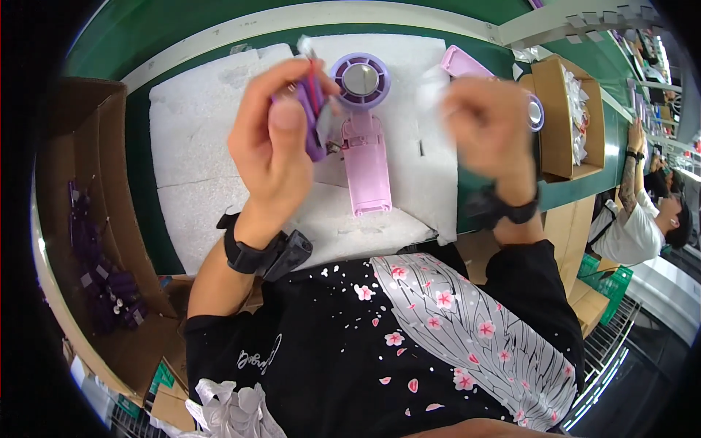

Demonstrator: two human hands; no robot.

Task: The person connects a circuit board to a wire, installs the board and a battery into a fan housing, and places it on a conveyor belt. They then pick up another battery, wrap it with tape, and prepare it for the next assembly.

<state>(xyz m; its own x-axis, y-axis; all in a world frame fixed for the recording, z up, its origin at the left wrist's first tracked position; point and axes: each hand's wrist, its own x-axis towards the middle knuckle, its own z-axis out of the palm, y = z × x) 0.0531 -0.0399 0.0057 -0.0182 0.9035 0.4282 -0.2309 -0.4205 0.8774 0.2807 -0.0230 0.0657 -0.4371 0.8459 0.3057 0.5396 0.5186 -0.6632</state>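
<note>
My left hand (274,139) is closed around a purple plastic part (315,139) with a red wire and a small white piece sticking up at its top. Next to it on the white foam mat lies a handheld fan, its round lilac head (360,79) with a silver disc facing up. The fan's pink handle shell (367,175) lies open toward me, and thin wires run from it near the left hand's part. Smeared by motion, my right hand (488,120) is curled above the mat's right side, a blurred white thing (432,93) at its fingers.
Another pink handle (464,63) and lilac fan head (535,113) lie partly behind my right hand. A cardboard box (549,120) of white pieces stands to the right. On the left, a big carton (109,168) holds several dark purple parts (102,270). A co-worker (635,226) is at far right.
</note>
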